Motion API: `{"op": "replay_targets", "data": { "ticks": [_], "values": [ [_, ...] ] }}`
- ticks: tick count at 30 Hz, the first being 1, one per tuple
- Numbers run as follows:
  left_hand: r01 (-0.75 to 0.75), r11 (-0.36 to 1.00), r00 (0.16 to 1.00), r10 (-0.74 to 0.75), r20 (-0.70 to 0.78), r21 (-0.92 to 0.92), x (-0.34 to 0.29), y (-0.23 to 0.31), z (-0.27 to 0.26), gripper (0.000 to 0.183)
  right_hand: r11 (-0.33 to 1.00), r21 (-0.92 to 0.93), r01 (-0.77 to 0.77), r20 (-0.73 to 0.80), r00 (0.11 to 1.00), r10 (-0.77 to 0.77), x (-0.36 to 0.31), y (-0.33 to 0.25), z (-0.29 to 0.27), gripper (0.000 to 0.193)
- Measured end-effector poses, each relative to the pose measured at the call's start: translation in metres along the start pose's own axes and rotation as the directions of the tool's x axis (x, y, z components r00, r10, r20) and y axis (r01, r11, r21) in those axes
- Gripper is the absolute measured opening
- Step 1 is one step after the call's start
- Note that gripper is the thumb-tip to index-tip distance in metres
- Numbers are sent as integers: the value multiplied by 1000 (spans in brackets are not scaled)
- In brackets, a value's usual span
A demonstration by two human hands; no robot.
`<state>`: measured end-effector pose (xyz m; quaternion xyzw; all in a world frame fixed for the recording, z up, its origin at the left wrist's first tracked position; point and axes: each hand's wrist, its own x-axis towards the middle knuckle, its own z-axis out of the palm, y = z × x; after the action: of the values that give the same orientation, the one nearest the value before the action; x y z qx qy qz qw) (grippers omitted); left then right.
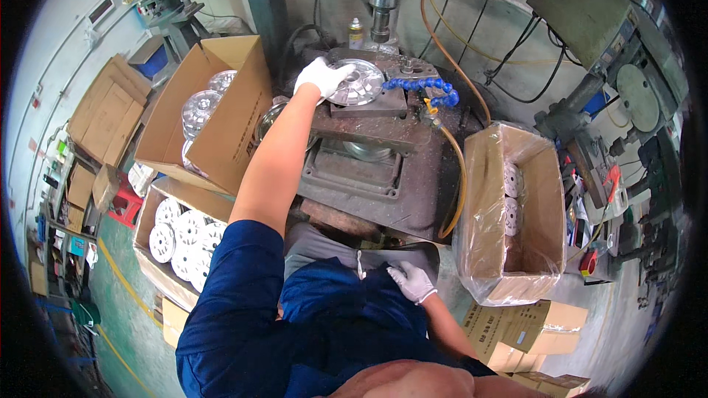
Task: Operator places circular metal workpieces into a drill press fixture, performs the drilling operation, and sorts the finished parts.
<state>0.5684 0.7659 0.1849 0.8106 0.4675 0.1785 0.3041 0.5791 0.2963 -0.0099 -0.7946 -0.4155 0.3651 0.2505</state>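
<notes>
My left hand [320,77], in a white glove, reaches out to the machine and grips the left rim of a shiny round metal disc [358,84]. The disc sits over the block of the fixture [376,108], under the drill press spindle [380,18]. A blue segmented coolant hose [417,84] points at the disc's right edge. My right hand [413,282], gloved too, lies on my lap by the shirt hem with its fingers stretched out and nothing in it. Just left of the fixture, partly behind my left forearm, is another round metal piece [270,119].
On the left, a tall carton [158,136] and a lower carton [151,199] hold several metal discs. A plastic-lined carton [472,250] with several discs stands to the right. A spray can [355,34] is behind the fixture; a yellow hose [461,177] hangs along the machine table's right side.
</notes>
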Motion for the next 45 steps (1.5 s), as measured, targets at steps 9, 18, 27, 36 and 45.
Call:
{"op": "replay_targets", "data": {
  "ticks": [9, 18, 27, 36, 45],
  "values": [
    [-33, 999, 995, 33, -95, 4, -2, -1, 4, 86, 674, 660, -333, 311, 937, 159, 40, 20, 64, 36],
    [-18, 1000, 998, 17, -62, -14, -5, 2, 0, 86, 637, 658, -402, 296, 916, 272, 53, 28, 71, 33],
    [-16, 999, 998, 18, -62, 33, -9, 5, -2, 86, 621, 676, -396, 311, 918, 246, 52, 31, 71, 35],
    [-13, 1000, 998, 15, -63, 24, -6, 2, 1, 88, 618, 677, -401, 311, 916, 255, 49, 31, 69, 35],
    [-14, 999, 998, 16, -64, 39, -11, 7, -4, 89, 630, 657, -415, 315, 910, 271, 55, 27, 71, 29]
  ]
}}
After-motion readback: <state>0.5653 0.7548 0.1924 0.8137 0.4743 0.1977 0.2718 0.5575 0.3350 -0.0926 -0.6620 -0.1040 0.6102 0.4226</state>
